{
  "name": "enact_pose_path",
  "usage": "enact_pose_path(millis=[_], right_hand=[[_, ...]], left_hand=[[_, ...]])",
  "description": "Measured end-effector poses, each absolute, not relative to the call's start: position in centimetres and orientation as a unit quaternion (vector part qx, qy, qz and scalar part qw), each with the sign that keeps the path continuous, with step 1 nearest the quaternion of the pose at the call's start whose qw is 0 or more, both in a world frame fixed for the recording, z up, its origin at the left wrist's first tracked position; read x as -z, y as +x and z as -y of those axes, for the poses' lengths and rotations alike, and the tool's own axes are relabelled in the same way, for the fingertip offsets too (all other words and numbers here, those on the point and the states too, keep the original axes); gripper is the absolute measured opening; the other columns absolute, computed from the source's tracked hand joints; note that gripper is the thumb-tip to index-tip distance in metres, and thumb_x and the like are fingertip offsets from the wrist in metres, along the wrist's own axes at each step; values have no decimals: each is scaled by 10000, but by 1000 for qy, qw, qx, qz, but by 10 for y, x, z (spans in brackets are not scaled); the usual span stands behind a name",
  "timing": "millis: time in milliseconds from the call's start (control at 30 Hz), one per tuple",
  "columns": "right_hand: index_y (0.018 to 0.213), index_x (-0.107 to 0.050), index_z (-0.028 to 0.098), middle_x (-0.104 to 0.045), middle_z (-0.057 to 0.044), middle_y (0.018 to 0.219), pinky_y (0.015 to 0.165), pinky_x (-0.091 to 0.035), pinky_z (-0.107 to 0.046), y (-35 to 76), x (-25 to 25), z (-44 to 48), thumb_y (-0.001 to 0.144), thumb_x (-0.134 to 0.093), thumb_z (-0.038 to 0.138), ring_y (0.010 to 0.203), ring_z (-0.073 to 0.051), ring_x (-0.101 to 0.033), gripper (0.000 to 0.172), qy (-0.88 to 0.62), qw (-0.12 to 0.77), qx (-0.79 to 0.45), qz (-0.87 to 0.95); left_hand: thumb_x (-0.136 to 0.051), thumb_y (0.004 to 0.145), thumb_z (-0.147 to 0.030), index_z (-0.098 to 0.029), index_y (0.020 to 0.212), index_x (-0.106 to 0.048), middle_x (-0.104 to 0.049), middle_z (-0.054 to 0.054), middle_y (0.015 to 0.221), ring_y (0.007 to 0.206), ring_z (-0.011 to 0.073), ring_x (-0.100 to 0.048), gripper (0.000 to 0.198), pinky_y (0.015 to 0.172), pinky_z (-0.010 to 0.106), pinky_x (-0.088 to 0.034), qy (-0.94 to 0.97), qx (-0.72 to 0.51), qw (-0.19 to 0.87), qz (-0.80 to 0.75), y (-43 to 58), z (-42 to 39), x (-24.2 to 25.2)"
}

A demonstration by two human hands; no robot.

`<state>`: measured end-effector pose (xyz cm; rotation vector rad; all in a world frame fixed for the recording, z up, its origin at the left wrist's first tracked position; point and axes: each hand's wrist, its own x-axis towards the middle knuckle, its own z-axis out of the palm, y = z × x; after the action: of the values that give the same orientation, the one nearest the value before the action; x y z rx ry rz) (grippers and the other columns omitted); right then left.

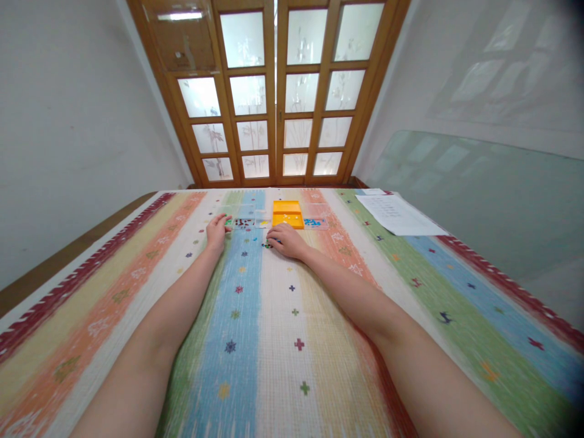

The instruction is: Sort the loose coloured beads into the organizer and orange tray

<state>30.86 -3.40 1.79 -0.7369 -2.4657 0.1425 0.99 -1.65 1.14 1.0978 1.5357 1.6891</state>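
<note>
My left hand is at the left end of a row of small clear boxes, thumb and fingers apart around some green pieces. Beside it, a clear box holds dark red pieces. My right hand rests low on the cloth with its fingers bent together over a few small dark pieces; what the fingertips hold is too small to make out. Just behind that hand stands an opened orange case with small white pieces inside. Blue pieces fill a clear box to its right.
A striped, patterned cloth covers the table. Printed paper sheets lie at the far right. One small blue piece lies between my hands. Beyond the table's far edge are wooden glass-paned doors.
</note>
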Motion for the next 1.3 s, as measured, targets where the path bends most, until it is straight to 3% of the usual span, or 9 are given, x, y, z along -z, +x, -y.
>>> enact_pose_path(millis=[233, 433, 833, 1067, 1300], right_hand=[[1136, -800, 231, -765, -95, 1173, 1051, -441, -410, 302, -26, 44, 1066, -524, 311, 1128, -239, -646, 296, -214, 253, -87, 939], [1139, -804, 224, -762, -103, 1184, 1060, -431, -424, 299, -28, 47, 1080, -501, 301, 1140, -244, -640, 318, -211, 222, -80, 949], [1234, -773, 227, -738, -93, 1299, 1127, -413, -439, 295, -15, 41, 1097, -471, 304, 1250, -239, -627, 340, -201, 213, -73, 953], [1242, -769, 214, -732, -110, 1306, 1111, -443, -431, 296, -13, 38, 1092, -478, 272, 1238, -240, -642, 332, -208, 242, -65, 946], [1293, -752, 203, -717, -118, 1345, 1122, -454, -448, 303, -10, 28, 1115, -443, 333, 1248, -264, -642, 379, -269, 300, -54, 914]], left_hand=[[-637, 861, -283, -189, 1472, -577, -747, 108, 1257, 551, 71, -572, 621, 518, 199, -434, 393, -639, 310, -584, 3, 12, -6], [-546, 870, -223, -162, 1372, -638, -767, 89, 1163, 569, 100, -558, 514, 590, 233, -483, 488, -594, 282, -573, 14, 16, -4], [-592, 892, -241, -195, 1347, -683, -771, 85, 1126, 655, 162, -630, 467, 754, 326, -549, 607, -506, 231, -568, 24, 20, 1], [-576, 932, -266, -240, 1135, -789, -787, 64, 1116, 970, 238, -702, 295, 945, 366, -531, 755, -366, 137, -526, 31, 29, 0], [-596, 929, -228, -230, 1065, -788, -773, 54, 1087, 1061, 235, -686, 235, 1023, 370, -511, 838, -256, 72, -475, 35, 34, -6]])
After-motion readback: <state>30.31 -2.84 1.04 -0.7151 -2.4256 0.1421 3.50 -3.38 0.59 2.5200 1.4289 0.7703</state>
